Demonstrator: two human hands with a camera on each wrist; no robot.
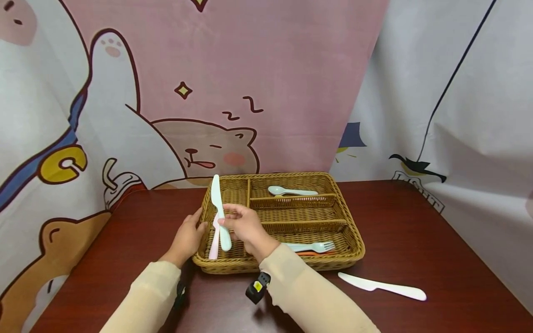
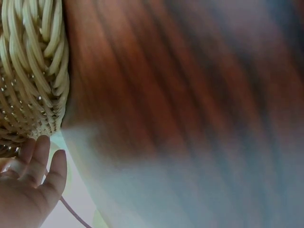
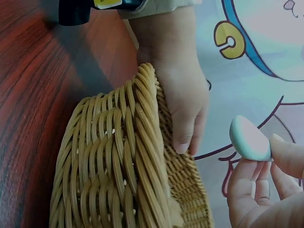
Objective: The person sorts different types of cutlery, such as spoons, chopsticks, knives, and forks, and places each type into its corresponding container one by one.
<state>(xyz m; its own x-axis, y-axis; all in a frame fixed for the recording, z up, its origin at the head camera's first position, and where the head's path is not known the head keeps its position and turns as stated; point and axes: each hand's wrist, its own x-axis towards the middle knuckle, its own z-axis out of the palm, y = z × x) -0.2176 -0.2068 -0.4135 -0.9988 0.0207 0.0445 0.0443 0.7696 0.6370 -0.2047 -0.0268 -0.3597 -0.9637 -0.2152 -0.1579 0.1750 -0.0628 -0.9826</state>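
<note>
My right hand (image 1: 248, 230) pinches a pale mint plastic knife (image 1: 216, 192) by its handle, blade pointing up and away, over the left compartment of a wicker cutlery basket (image 1: 361, 247). The knife's handle end (image 3: 249, 140) shows between thumb and fingers in the right wrist view. Beneath it, a pale pink utensil (image 1: 214, 247) lies lengthwise in that compartment, its far end partly covered. My left hand (image 1: 187, 238) touches the basket's left side with its fingers fairly straight. In the left wrist view, those fingers (image 2: 42, 161) lie against the outer wicker wall.
A pale spoon (image 1: 291, 191) lies in the back right compartment. The front right compartment holds a pale fork (image 1: 318, 247) above something orange (image 1: 312, 253). A white knife (image 1: 383, 285) lies on the dark red table (image 1: 416, 231), right of the basket. A printed curtain (image 1: 270, 69) hangs behind.
</note>
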